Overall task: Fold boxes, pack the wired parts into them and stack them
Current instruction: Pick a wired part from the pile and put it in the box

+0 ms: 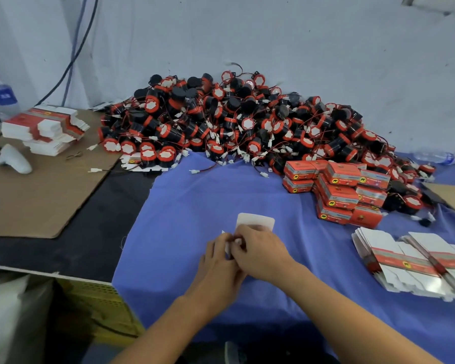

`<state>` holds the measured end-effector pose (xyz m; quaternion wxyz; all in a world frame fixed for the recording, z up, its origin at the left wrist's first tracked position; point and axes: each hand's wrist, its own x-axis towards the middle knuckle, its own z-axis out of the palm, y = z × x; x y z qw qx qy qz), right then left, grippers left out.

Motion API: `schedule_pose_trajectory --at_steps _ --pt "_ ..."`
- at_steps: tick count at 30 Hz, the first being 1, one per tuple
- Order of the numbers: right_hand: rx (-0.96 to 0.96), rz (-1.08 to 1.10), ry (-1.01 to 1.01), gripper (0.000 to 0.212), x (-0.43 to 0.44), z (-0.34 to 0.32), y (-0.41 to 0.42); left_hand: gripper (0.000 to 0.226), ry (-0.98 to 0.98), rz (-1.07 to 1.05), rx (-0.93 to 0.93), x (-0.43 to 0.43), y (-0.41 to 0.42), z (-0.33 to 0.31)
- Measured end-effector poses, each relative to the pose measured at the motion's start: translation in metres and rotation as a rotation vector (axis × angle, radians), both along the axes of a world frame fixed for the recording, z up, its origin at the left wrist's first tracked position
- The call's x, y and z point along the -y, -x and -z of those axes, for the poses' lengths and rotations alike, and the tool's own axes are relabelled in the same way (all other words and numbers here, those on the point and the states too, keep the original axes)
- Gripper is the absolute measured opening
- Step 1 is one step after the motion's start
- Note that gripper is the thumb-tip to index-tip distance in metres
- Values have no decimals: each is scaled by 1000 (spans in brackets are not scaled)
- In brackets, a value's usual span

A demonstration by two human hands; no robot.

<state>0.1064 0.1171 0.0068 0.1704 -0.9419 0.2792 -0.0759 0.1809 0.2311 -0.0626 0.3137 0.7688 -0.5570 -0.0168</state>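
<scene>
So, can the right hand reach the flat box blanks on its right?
Probably, once freed: the right hand grips the white box, and only bare blue cloth separates it from the flat box blanks.

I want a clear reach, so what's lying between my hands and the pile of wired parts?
In the head view, only blue cloth lies there, with a few loose white connectors at the edge of the pile.
</scene>
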Motion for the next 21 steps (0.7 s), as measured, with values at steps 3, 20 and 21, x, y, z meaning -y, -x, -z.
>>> schedule_pose_trajectory --at_steps 3,20,21 --pt "-49 -49 -76 18 4 -4 3 25 141 26 -36 -1 1 5" --pt "-245 -92 -139 30 7 -26 -3 25 303 14 -120 -6 -2 38" --pt "-238 -55 -134 25 6 -25 -5 28 307 25 -127 -6 -2 41"
